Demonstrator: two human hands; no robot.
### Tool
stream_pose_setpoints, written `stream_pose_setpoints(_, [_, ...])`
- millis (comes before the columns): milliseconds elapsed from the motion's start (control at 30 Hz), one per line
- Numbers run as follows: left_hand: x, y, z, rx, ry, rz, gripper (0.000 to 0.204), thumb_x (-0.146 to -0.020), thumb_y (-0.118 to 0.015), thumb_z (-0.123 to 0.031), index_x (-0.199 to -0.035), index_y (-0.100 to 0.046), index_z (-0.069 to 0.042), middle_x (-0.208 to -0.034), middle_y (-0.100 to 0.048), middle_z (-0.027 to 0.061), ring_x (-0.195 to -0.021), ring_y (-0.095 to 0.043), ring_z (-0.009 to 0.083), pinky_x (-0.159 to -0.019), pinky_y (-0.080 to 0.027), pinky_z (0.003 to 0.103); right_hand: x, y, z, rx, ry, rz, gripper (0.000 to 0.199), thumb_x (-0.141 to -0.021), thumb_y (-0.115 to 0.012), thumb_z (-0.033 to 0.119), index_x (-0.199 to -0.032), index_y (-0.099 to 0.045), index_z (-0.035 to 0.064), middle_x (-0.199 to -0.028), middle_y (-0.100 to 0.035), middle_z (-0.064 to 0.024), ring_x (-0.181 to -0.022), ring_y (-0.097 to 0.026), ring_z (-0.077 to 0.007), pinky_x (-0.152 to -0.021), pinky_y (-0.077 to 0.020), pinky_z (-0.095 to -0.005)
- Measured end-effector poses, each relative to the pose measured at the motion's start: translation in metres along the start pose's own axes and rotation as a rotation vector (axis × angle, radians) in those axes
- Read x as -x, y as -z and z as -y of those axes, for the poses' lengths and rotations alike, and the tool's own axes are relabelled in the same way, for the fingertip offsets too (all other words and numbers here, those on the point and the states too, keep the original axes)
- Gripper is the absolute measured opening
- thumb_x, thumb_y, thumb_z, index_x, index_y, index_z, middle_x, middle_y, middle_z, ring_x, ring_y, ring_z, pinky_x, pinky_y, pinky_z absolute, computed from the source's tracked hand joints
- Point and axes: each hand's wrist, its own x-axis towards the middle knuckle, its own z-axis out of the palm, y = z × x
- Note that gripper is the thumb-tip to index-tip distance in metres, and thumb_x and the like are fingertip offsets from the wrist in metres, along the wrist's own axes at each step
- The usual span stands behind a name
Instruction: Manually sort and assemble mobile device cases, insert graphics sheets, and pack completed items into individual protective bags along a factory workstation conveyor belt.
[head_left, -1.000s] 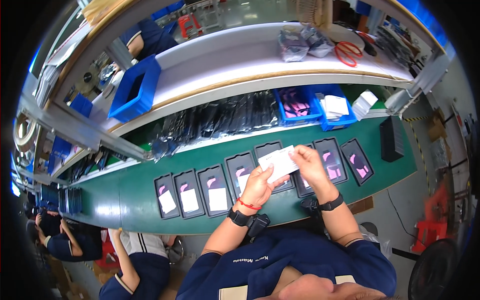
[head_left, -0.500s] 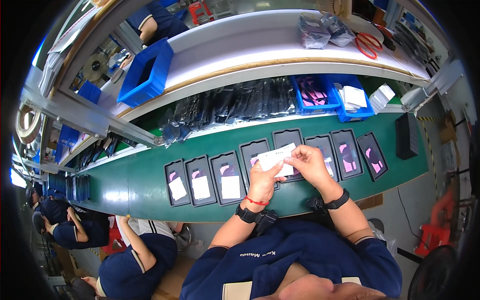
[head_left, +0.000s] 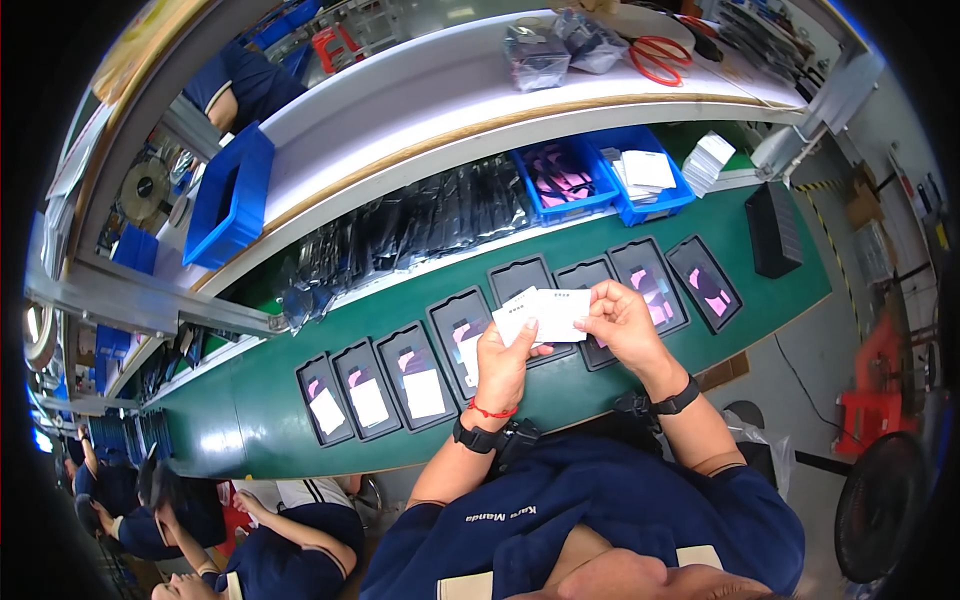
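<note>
Above the row of trays, my left hand (head_left: 500, 365) is closed on a white printed card (head_left: 513, 325), thumb on top. My right hand (head_left: 622, 325) pinches the right end of a second white card (head_left: 562, 312), which overlaps the first. Beneath and around my hands lie several shallow black trays (head_left: 447, 312) with black and pink pieces in them. White cards (head_left: 424, 394) rest in the trays on the left. The rightmost tray (head_left: 732, 318) shows a pink piece and no white card. My hands partly cover the middle trays.
Behind the trays stand a blue bin (head_left: 575, 215) of pink and black pieces and another blue bin (head_left: 655, 208) of white cards. Dark plastic packets (head_left: 410, 220) line the back. A black block (head_left: 772, 230) stands at right. Red scissors (head_left: 660, 60) lie on the shelf. Co-workers sit at lower left.
My right hand has drawn one white card to the right, so two cards now show fanned out between my hands. The whole view has shifted and tilted.
</note>
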Motion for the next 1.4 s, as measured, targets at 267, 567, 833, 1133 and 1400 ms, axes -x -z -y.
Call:
stream_pose_setpoints(267, [-0.003,-0.008,0.002,0.003,0.077,-0.030,0.025,-0.085,-0.060,-0.004,-0.108,-0.052,0.000,-0.100,-0.062,0.0097,-0.084,-0.063,0.0184,-0.061,-0.055,0.028,0.006,0.016,-0.006,0.145,-0.030,-0.050,0.009,-0.077,-0.065,-0.004,-0.082,-0.059,0.0002,-0.073,-0.064,-0.0049,-0.064,-0.058,-0.0051,-0.058,-0.0454,-0.0184])
stream_pose_setpoints(567, [-0.008,-0.006,0.005,0.185,0.133,0.024,0.026,-0.086,-0.059,-0.006,-0.110,-0.051,-0.005,-0.100,-0.062,0.0077,-0.084,-0.063,0.0182,-0.060,-0.053,0.029,0.014,0.026,0.002,1.111,0.348,-0.282,0.023,-0.075,-0.067,0.005,-0.095,-0.061,-0.0029,-0.083,-0.065,-0.0138,-0.071,-0.063,-0.0193,-0.061,-0.0468,-0.0271])
stream_pose_setpoints(833, [-0.006,-0.034,0.013,0.107,0.132,0.119,0.026,-0.086,-0.059,-0.007,-0.111,-0.051,-0.003,-0.102,-0.061,0.0083,-0.087,-0.062,0.0185,-0.064,-0.053,0.029,0.019,0.020,0.006,0.015,0.045,-0.057,0.028,-0.083,-0.054,-0.007,-0.111,-0.054,-0.0059,-0.091,-0.065,-0.0096,-0.082,-0.061,-0.0101,-0.073,-0.0487,-0.0231])
stream_pose_setpoints(1133, [-0.008,-0.050,0.023,0.019,0.141,0.171,0.028,-0.086,-0.059,-0.005,-0.112,-0.050,-0.002,-0.102,-0.061,0.0080,-0.088,-0.061,0.0178,-0.065,-0.052,0.029,0.030,0.033,0.010,-0.023,0.042,-0.105,0.029,-0.081,-0.057,-0.007,-0.109,-0.053,-0.0048,-0.085,-0.065,-0.0071,-0.079,-0.060,-0.0088,-0.072,-0.0479,-0.0214])
stream_pose_setpoints(1400, [-0.011,-0.057,0.026,0.000,0.142,0.167,0.028,-0.084,-0.060,-0.003,-0.111,-0.051,0.000,-0.098,-0.061,0.0077,-0.082,-0.061,0.0155,-0.061,-0.053,0.025,0.031,0.051,0.002,-0.059,0.038,-0.135,0.027,-0.077,-0.062,-0.008,-0.102,-0.054,-0.0028,-0.078,-0.063,-0.0043,-0.073,-0.059,-0.0059,-0.065,-0.0469,-0.0196])
